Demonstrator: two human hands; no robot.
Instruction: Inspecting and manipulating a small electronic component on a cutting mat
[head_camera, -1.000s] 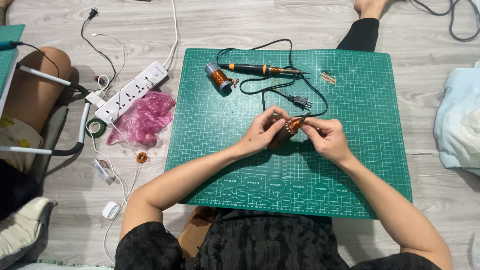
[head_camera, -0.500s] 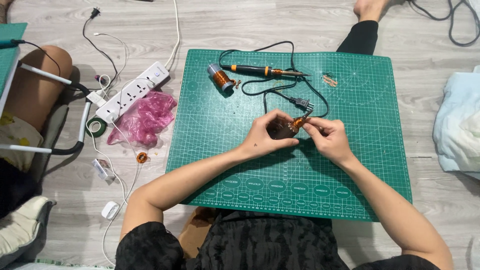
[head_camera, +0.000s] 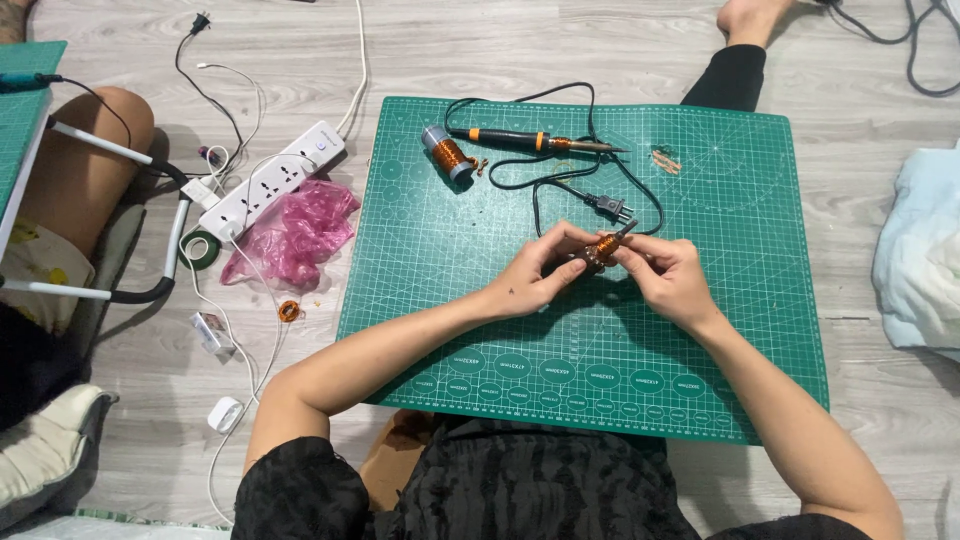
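Over the green cutting mat (head_camera: 760, 300), both of my hands pinch one small coil of copper wire (head_camera: 606, 247). My left hand (head_camera: 540, 268) grips it from the left and my right hand (head_camera: 668, 275) from the right, fingertips almost touching. Farther back on the mat lies a soldering iron (head_camera: 530, 140) with a black and orange handle; its black cord loops to a plug (head_camera: 608, 207) just beyond my hands. A spool of copper wire (head_camera: 446, 153) lies left of the iron.
A few copper wire scraps (head_camera: 665, 158) sit at the mat's back right. Left of the mat are a white power strip (head_camera: 270, 180), a pink plastic bag (head_camera: 295, 230), a tape roll (head_camera: 200, 248) and white cables. Another person's leg (head_camera: 80, 170) is far left. A light cloth (head_camera: 925, 260) lies right.
My hands and the copper coil have stayed in nearly the same place, with only slight finger movement around the coil.
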